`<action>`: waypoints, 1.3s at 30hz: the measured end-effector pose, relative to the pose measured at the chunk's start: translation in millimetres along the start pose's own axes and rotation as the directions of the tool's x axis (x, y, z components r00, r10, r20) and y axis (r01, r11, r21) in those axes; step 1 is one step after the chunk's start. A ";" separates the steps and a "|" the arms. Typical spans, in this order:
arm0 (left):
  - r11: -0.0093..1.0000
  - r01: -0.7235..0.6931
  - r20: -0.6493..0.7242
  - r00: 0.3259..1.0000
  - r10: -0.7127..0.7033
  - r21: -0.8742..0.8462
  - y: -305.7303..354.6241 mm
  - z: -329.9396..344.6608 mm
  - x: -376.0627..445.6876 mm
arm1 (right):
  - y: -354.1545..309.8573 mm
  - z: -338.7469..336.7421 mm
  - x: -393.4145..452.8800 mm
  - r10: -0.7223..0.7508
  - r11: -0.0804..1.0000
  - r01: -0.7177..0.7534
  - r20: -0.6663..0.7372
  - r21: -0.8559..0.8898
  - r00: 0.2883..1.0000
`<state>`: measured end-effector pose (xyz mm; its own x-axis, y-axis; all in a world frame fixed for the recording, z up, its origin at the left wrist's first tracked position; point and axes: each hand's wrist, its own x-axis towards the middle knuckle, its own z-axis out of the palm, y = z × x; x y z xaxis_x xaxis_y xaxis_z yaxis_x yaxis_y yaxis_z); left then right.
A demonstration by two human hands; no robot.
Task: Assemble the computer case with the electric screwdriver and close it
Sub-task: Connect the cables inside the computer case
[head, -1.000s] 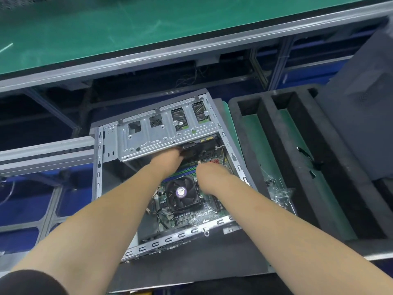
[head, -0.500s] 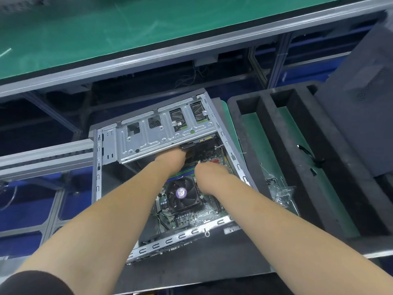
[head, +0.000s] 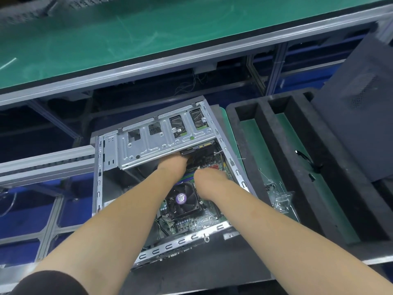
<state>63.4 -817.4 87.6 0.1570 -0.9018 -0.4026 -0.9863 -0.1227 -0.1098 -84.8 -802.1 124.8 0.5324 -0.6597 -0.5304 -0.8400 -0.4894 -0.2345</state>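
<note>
Hands first: both reach deep into the open computer case (head: 100,188), and the fingers are out of sight. The left hand (head: 172,165) goes in under the edge of the silver drive cage (head: 161,143), its fingers hidden beneath the stamped sheet metal, so I cannot tell whether it grips anything. The right hand (head: 209,177) sits just beside it, knuckles up over the green circuit board (head: 204,220), fingers curled down out of view; whether it holds something I cannot tell either. A dark sleeve (head: 46,283) covers the left arm near the bottom edge.

Between the forearms sits a square black cooling fan (head: 182,199) with a round purple label at its hub. The case lies on its side, side panel off, its bare grey steel frame punched with slots along the near rail. It rests on a dark mat at the middle of the workbench.

Just right of it, a black foam tray (head: 274,145) with long rectangular channels, green showing at their bottoms. Crinkled clear plastic bags (head: 281,201) lie at the tray's near left. A dark grey panel (head: 361,103) with a perforated vent patch leans at far right. Above, a green conveyor belt (head: 148,33) in an aluminium frame.
</note>
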 end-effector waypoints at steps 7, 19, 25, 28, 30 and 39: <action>0.998 0.011 0.030 1.000 -0.009 -0.068 -7.3 -0.9 2.1 | 0.5 2.1 3.4 0.030 0.999 -0.030 -0.014 0.024 0.999; 0.993 0.067 -0.002 0.998 -0.068 -0.098 -2.5 3.4 -1.9 | 0.8 3.8 4.5 0.017 0.999 -0.016 -0.034 0.032 0.999; 0.970 0.100 0.029 0.995 -0.096 -0.221 -18.3 -9.9 -21.7 | 0.5 1.8 1.7 0.004 1.000 -0.003 -0.039 0.024 0.999; 0.954 0.225 -0.007 0.973 -0.231 -0.195 -37.1 -5.9 -37.7 | -0.6 1.0 2.6 -0.022 0.999 0.023 -0.052 0.025 0.998; 0.940 0.257 0.006 0.965 -0.262 -0.225 -42.7 -5.0 -46.5 | -0.3 1.3 3.3 -0.021 0.999 0.022 -0.053 0.024 0.998; 0.949 0.265 0.096 0.963 -0.252 -0.173 -39.0 -10.7 -48.6 | 3.4 5.0 6.4 -0.035 0.999 0.036 -0.064 0.011 0.997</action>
<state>93.7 -773.2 121.1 0.4045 -0.7975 -0.4477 -0.9025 -0.4273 -0.0542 -84.8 -805.2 116.5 0.5674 -0.6773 -0.4684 -0.8213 -0.5065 -0.2624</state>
